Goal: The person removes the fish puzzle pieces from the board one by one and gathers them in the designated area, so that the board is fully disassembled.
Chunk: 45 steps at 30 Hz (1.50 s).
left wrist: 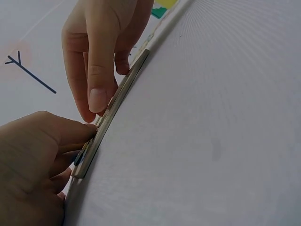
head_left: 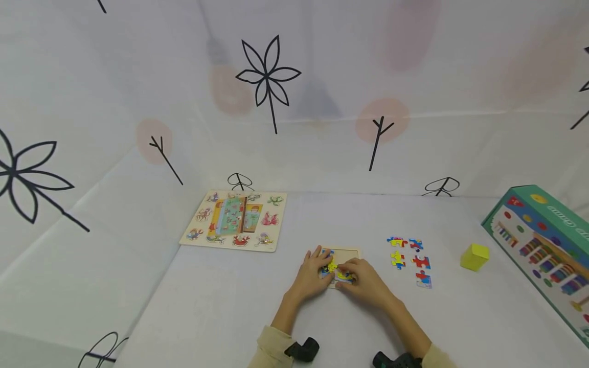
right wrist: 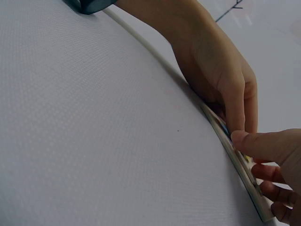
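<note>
A small wooden puzzle tray (head_left: 347, 252) lies on the table with several yellow and blue jigsaw pieces (head_left: 332, 266) fitted in its left and near parts. My left hand (head_left: 309, 277) rests over the tray's left side, fingers spread along it and thumb on the near pieces. My right hand (head_left: 366, 284) is bent over the near right part, thumb and fingertips around a yellow jigsaw piece (head_left: 344, 275). Both wrist views show the tray edge-on; in the left one, the right thumb (left wrist: 98, 100) points down at its rim (left wrist: 113, 110). The fingers partly hide the pieces.
Several loose jigsaw pieces (head_left: 421, 261) lie in two columns right of the tray. A yellow block (head_left: 475, 257) stands beyond them, before a large toy box (head_left: 543, 255). A wooden picture board (head_left: 257, 246) lies at the back left. Behind hangs a patterned white cloth (head_left: 322, 153).
</note>
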Available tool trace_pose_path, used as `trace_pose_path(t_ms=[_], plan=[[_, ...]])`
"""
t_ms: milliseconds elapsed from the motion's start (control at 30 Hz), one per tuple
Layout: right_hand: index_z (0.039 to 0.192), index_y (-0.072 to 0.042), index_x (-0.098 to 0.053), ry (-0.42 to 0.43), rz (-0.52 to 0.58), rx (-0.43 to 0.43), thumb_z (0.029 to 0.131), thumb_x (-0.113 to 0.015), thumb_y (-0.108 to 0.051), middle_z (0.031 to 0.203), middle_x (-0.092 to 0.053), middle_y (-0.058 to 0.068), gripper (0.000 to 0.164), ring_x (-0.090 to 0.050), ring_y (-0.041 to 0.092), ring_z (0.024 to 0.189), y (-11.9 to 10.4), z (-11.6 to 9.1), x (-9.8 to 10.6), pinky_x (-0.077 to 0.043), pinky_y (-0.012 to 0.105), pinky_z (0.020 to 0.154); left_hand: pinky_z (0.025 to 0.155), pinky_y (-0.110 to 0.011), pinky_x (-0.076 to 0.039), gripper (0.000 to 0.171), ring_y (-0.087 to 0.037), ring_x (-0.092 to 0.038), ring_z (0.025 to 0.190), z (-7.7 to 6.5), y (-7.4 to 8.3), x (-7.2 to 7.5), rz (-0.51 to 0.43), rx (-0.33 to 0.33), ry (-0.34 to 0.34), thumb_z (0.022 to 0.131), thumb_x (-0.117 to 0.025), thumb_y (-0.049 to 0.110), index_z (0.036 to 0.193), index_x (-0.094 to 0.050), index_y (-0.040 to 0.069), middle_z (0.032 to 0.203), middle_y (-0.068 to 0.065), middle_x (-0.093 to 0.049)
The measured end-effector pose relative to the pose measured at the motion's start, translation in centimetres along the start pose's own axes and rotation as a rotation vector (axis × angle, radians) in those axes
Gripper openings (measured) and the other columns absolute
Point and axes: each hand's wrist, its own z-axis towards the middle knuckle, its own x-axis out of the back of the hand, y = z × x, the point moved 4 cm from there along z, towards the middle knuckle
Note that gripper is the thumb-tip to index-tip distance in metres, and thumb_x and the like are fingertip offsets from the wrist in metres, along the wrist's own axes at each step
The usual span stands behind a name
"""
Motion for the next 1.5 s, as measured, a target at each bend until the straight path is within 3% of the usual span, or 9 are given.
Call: trace_pose_path(t_ms=[233, 433, 633, 967, 1267, 1500], plan=[[0.098, -0.001, -0.072, 0.007, -0.088, -0.016, 0.077, -0.076, -0.014, 0.093, -0.058, 0.005, 0.025, -0.050, 0.019, 0.085, -0.5, -0.1, -0.7, -0.043, 0.036, 0.072, 0.113, -0.046, -0.021, 0.051, -0.031, -0.034, 0.136, -0.4, 0.0, 0.3, 0.039, -0.011, 0.005, 0.084, -0.066, 0.017, 0.129, -0.054, -0.003, 0.141, -0.015, -0.046], [0.102, 0.001, -0.071, 0.016, -0.126, -0.097, 0.075, -0.079, -0.018, 0.097, -0.058, 0.009, 0.034, -0.050, 0.023, 0.089, -0.3, -0.3, -0.4, -0.044, 0.039, 0.077, 0.113, -0.045, -0.022, 0.050, -0.030, -0.033, 0.137, -0.6, -0.2, 0.5, 0.038, -0.010, -0.005, 0.087, -0.064, 0.021, 0.130, -0.054, -0.002, 0.142, -0.014, -0.045], [0.096, -0.002, -0.074, 0.047, -0.221, -0.099, 0.073, -0.080, -0.021, 0.092, -0.058, 0.009, 0.030, -0.048, 0.027, 0.086, -0.2, -0.6, -0.1, -0.040, 0.042, 0.073, 0.114, -0.045, -0.020, 0.054, -0.029, -0.029, 0.138, -0.7, -0.6, 0.5, 0.020, -0.035, -0.048, 0.085, -0.061, 0.023, 0.132, -0.051, -0.002, 0.144, -0.016, -0.041], [0.096, -0.002, -0.072, -0.033, -0.110, -0.128, 0.076, -0.077, -0.015, 0.092, -0.062, 0.008, 0.024, -0.052, 0.024, 0.086, 0.1, -0.6, 0.5, -0.040, 0.040, 0.073, 0.115, -0.045, -0.018, 0.053, -0.027, -0.027, 0.140, -0.7, -0.5, 0.6, 0.007, -0.021, -0.074, 0.083, -0.063, 0.020, 0.130, -0.054, -0.003, 0.146, -0.015, -0.039], [0.096, -0.003, -0.071, 0.042, -0.075, -0.097, 0.077, -0.076, -0.012, 0.094, -0.061, 0.008, 0.022, -0.052, 0.023, 0.088, 0.4, -1.3, 1.3, -0.041, 0.040, 0.075, 0.114, -0.046, -0.019, 0.052, -0.029, -0.029, 0.139, -0.7, -0.4, 0.7, -0.006, -0.030, -0.059, 0.081, -0.064, 0.019, 0.127, -0.056, -0.003, 0.144, -0.016, -0.042], [0.097, -0.005, -0.071, 0.085, -0.115, -0.117, 0.076, -0.077, -0.012, 0.093, -0.059, 0.005, 0.023, -0.050, 0.022, 0.089, 1.6, -2.7, 3.4, -0.039, 0.039, 0.073, 0.114, -0.047, -0.020, 0.051, -0.029, -0.030, 0.138, -0.6, -0.3, 0.6, -0.013, -0.039, -0.050, 0.081, -0.065, 0.019, 0.126, -0.057, -0.005, 0.143, -0.017, -0.042]])
